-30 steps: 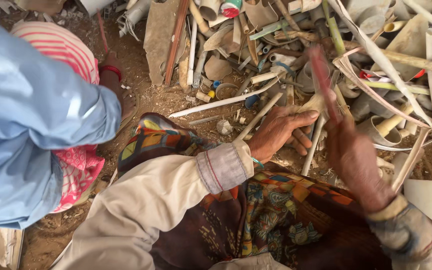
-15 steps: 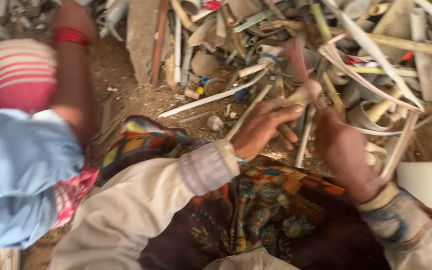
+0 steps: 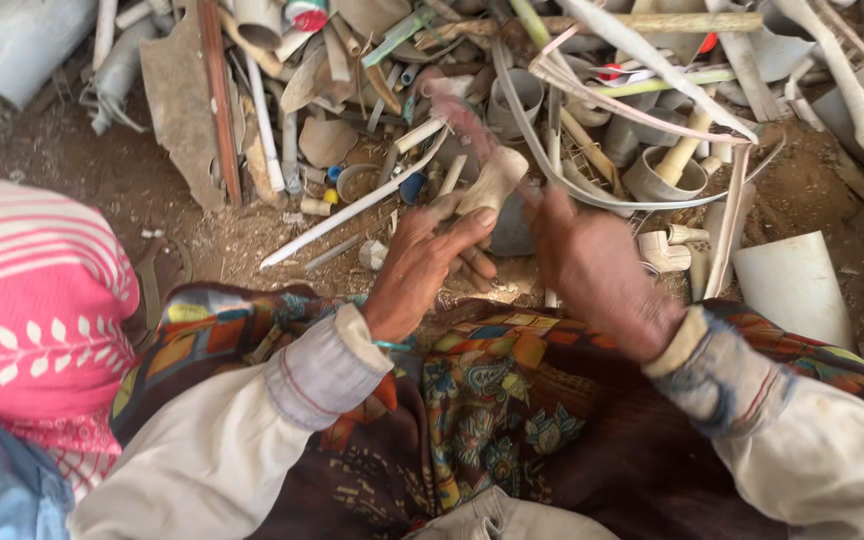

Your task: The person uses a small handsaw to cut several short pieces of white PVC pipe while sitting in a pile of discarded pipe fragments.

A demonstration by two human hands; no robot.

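Your left hand [image 3: 422,262] is now closed around a short pale piece of pipe [image 3: 492,180], fingers wrapped under it, holding it up over your patterned lap cloth [image 3: 482,400]. Your right hand [image 3: 592,270] grips a reddish tool [image 3: 457,110] that shows only as a blur above the pipe piece; half a second ago it stood higher and nearer the pile, so you are mid-swing and the blow is landing on the piece. The person beside you has dropped the raised arm, and only the pink striped head covering [image 3: 37,300] shows at your left. The heap of scrap pipes [image 3: 602,90] lies just beyond your hands, on the dirt
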